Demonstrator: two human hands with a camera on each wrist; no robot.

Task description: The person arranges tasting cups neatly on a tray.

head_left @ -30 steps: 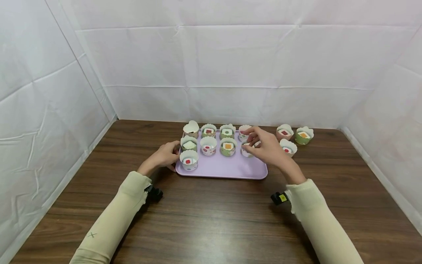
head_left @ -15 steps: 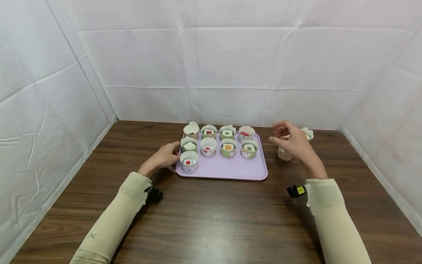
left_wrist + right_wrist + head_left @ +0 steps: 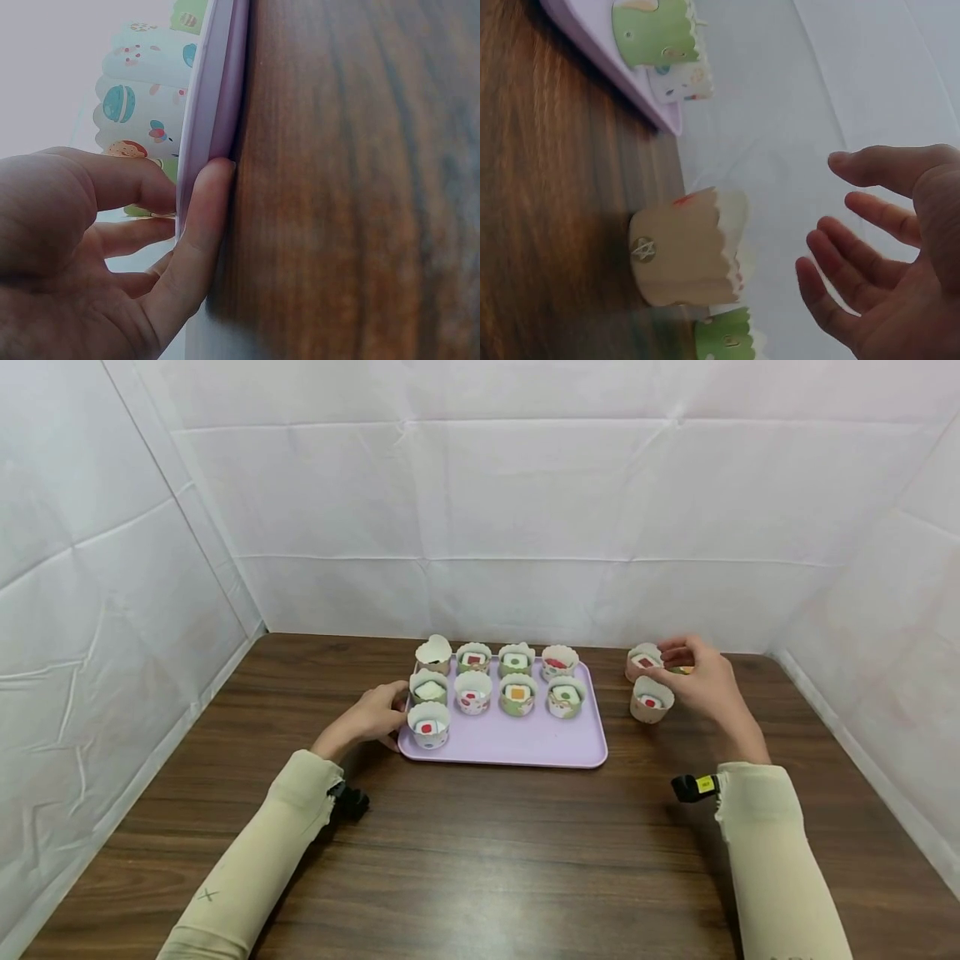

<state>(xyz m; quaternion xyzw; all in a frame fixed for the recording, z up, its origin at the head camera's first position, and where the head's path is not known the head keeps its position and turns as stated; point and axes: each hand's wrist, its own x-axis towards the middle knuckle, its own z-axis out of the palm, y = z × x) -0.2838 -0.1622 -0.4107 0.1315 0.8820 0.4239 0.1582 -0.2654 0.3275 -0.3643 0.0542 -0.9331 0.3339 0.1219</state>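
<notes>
Several paper cupcake cups stand in rows on a lilac tray (image 3: 517, 745), each visible one holding a small piece, some white with a coloured mark. My left hand (image 3: 369, 717) grips the tray's left rim beside a white patterned cup (image 3: 139, 105). Fingers and thumb lie on either side of that rim in the left wrist view. To the right of the tray, my right hand (image 3: 707, 683) hovers with loosely bent fingers, holding nothing. Near it are a pinkish cup (image 3: 640, 662), a tan cup (image 3: 649, 703) and a green cup (image 3: 724, 336), which the hand mostly hides in the head view.
The brown wooden table (image 3: 480, 860) carries everything. White cloth (image 3: 525, 510) hangs behind and at both sides. The tray's front strip has a single cup (image 3: 429, 727) at its left end.
My right hand has left the green cup at the tray's right side and moved right to the loose cups. My left hand has stayed on the tray rim.
</notes>
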